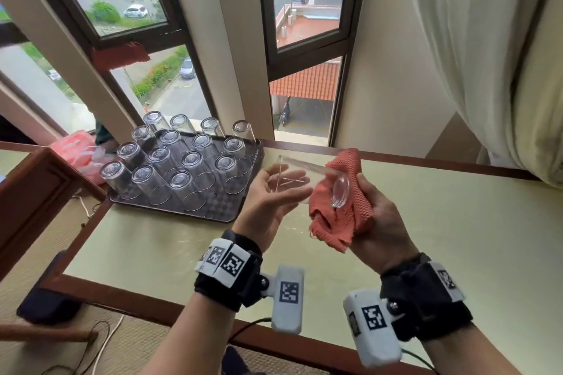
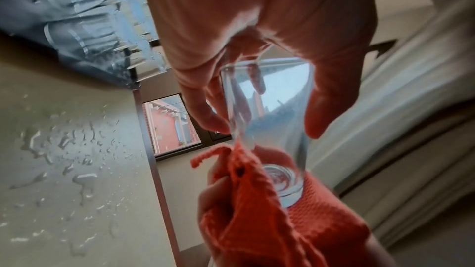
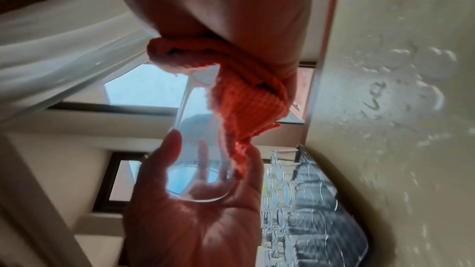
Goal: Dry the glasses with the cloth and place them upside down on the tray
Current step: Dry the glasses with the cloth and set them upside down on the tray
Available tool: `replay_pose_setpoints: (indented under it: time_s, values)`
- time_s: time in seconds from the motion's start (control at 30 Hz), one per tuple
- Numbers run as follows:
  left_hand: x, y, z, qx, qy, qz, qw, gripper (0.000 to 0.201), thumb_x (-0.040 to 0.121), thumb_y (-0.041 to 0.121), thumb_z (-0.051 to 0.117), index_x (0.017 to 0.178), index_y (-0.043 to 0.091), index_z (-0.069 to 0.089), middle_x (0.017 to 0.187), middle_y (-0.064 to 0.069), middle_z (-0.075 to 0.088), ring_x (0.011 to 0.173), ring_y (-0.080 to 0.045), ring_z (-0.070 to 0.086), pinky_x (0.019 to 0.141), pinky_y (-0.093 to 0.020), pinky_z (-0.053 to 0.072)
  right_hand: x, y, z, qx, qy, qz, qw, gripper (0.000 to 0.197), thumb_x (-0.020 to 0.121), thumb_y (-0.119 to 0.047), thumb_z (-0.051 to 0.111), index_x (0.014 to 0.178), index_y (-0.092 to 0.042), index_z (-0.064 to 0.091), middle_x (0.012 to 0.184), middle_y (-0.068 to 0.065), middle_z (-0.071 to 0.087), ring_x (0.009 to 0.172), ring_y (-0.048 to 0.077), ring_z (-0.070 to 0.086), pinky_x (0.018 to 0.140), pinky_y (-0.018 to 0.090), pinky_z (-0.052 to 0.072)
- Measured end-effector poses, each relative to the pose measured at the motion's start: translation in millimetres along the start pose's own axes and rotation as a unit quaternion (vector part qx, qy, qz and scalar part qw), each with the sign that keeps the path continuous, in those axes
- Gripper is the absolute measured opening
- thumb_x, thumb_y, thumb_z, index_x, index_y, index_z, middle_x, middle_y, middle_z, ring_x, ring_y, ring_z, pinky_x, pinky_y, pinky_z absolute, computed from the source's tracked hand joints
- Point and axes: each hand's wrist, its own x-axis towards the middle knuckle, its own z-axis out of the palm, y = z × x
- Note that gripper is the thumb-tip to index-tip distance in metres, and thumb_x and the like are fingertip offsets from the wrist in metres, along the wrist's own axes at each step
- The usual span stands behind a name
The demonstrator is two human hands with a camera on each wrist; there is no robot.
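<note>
Sixteen glasses (image 1: 179,180) already stand upside down on the dark tray (image 1: 170,214), well off beyond my left fingertips, and one more glass (image 1: 300,183) lies on its side in the air between my two hands. I judge it light, stiff and thin-walled, so it would break if dropped or squeezed, and its smooth wall would slip easily if wet; drops of water lie on the table (image 1: 441,240) under my wrists. The safest hold seems to be around the straight wall near the rim, with the thick base backed by something soft. My left hand (image 1: 274,198) cups the rim end, thumb on one side and fingers (image 2: 213,117) loosely curved along the other, touching the wall without squeezing hard. My right hand (image 1: 376,211) is closed around the orange cloth (image 1: 350,201), which is bunched against its palm and wraps the base of the glass, so those fingers grip cloth and glass together. A loose corner of cloth hangs down just below my right thumb.
</note>
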Motion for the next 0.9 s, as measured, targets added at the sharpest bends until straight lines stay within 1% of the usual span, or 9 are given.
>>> replay_pose_setpoints:
  time_s: [0.07, 0.17, 0.3, 0.37, 0.47, 0.53, 0.7, 0.83, 0.9]
  values:
    - [-2, -2, 1, 0.036, -0.014, 0.022, 0.999, 0.091, 0.038, 0.015, 0.093, 0.119, 0.019, 0.051, 0.113, -0.015, 0.067, 0.102, -0.022, 0.070, 0.076, -0.028, 0.058, 5, 0, 5, -0.055, 0.029, -0.057, 0.996, 0.043, 0.101, -0.037, 0.044, 0.129, -0.008, 0.060, 0.115, 0.020, 0.064, 0.100, 0.031, 0.064, 0.098, 0.052, 0.047]
    - [-7, 3, 3, 0.085, -0.063, 0.031, 0.994, 0.077, 0.043, 0.020, 0.088, 0.114, 0.023, 0.058, 0.114, -0.021, 0.066, 0.100, -0.025, 0.070, 0.078, -0.030, 0.058, 11, -5, 13, -0.134, 0.040, -0.096, 0.985, 0.045, 0.103, -0.041, 0.041, 0.128, -0.008, 0.061, 0.122, 0.024, 0.065, 0.107, 0.040, 0.063, 0.096, 0.057, 0.049]
    - [-7, 13, 2, 0.086, -0.045, 0.064, 0.993, 0.071, 0.042, 0.021, 0.088, 0.107, 0.018, 0.061, 0.104, -0.013, 0.072, 0.093, -0.024, 0.073, 0.075, -0.031, 0.059, 12, -7, 20, -0.198, 0.014, -0.108, 0.974, 0.041, 0.107, -0.034, 0.033, 0.129, -0.012, 0.060, 0.119, 0.024, 0.063, 0.106, 0.036, 0.062, 0.095, 0.057, 0.049]
    - [-8, 16, -1, 0.088, -0.029, 0.070, 0.993, 0.071, 0.042, 0.022, 0.088, 0.107, 0.018, 0.062, 0.103, -0.014, 0.072, 0.092, -0.025, 0.074, 0.075, -0.033, 0.060, 11, -3, 18, -0.207, 0.005, -0.104, 0.973, 0.040, 0.108, -0.033, 0.032, 0.132, -0.013, 0.057, 0.125, 0.031, 0.058, 0.108, 0.038, 0.060, 0.101, 0.061, 0.044]
    - [-11, 22, -5, 0.099, -0.077, 0.052, 0.991, 0.066, 0.045, 0.014, 0.088, 0.106, 0.013, 0.063, 0.104, -0.020, 0.072, 0.091, -0.028, 0.073, 0.075, -0.035, 0.060, 11, -9, 18, -0.191, 0.019, -0.063, 0.979, 0.047, 0.106, -0.040, 0.033, 0.134, -0.009, 0.056, 0.127, 0.028, 0.062, 0.117, 0.049, 0.058, 0.100, 0.063, 0.046]
    - [-11, 24, -5, 0.119, -0.085, 0.063, 0.987, 0.065, 0.045, 0.013, 0.089, 0.106, 0.013, 0.064, 0.105, -0.022, 0.072, 0.092, -0.029, 0.073, 0.076, -0.037, 0.060, 12, -13, 23, -0.185, 0.022, -0.044, 0.981, 0.051, 0.104, -0.043, 0.036, 0.134, -0.007, 0.056, 0.130, 0.029, 0.060, 0.123, 0.053, 0.053, 0.104, 0.069, 0.040]
    - [-11, 23, -4, 0.104, -0.005, 0.080, 0.991, 0.070, 0.042, 0.020, 0.091, 0.106, 0.017, 0.064, 0.097, -0.011, 0.075, 0.090, -0.025, 0.074, 0.072, -0.032, 0.060, 14, -6, 29, -0.204, 0.017, -0.075, 0.976, 0.040, 0.108, -0.032, 0.032, 0.130, -0.012, 0.058, 0.130, 0.029, 0.058, 0.117, 0.044, 0.059, 0.102, 0.063, 0.042]
    - [-14, 26, -10, 0.125, -0.054, 0.049, 0.989, 0.070, 0.046, 0.010, 0.090, 0.109, 0.011, 0.062, 0.099, -0.012, 0.076, 0.091, -0.026, 0.074, 0.074, -0.030, 0.058, 14, -8, 31, -0.211, 0.037, -0.054, 0.975, 0.045, 0.106, -0.038, 0.036, 0.128, -0.006, 0.059, 0.128, 0.031, 0.060, 0.120, 0.054, 0.055, 0.103, 0.070, 0.039]
    - [-14, 27, -11, 0.124, -0.057, 0.057, 0.989, 0.070, 0.045, 0.015, 0.089, 0.109, 0.011, 0.062, 0.099, -0.013, 0.076, 0.090, -0.026, 0.074, 0.074, -0.031, 0.059, 11, -5, 30, -0.232, 0.034, -0.061, 0.970, 0.044, 0.106, -0.037, 0.035, 0.127, -0.007, 0.059, 0.128, 0.030, 0.060, 0.112, 0.049, 0.060, 0.103, 0.067, 0.043]
